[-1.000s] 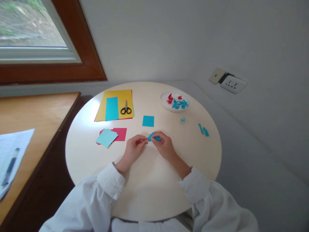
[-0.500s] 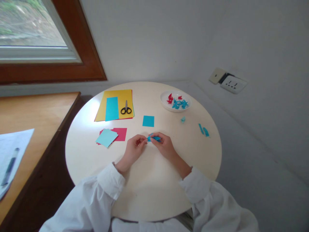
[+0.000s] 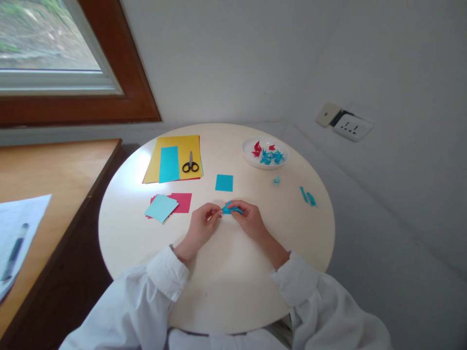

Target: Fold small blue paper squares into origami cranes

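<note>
A small folded piece of blue origami paper (image 3: 227, 210) is held between my two hands, just above the round white table (image 3: 219, 291). My left hand (image 3: 203, 222) pinches its left tip between thumb and fingers. On the other side, my right hand (image 3: 249, 218) grips the paper's right part, and its fingers partly cover it. Beyond the hands lies a flat blue paper square (image 3: 224, 183). To the left, a light blue square (image 3: 161, 208) rests on several pinkish-red squares (image 3: 183, 202).
Black-handled scissors (image 3: 190, 166) and a blue strip (image 3: 169, 164) lie on yellow sheets (image 3: 189, 146). A white plate (image 3: 248, 158) bears red and blue folded figures (image 3: 268, 156). Blue scraps (image 3: 310, 198) and a pale blue folded piece (image 3: 276, 180) lie at the right.
My right thumb has shifted slightly on the folded paper, and more of its blue surface shows between the hands. The other things on the table have stayed put.
</note>
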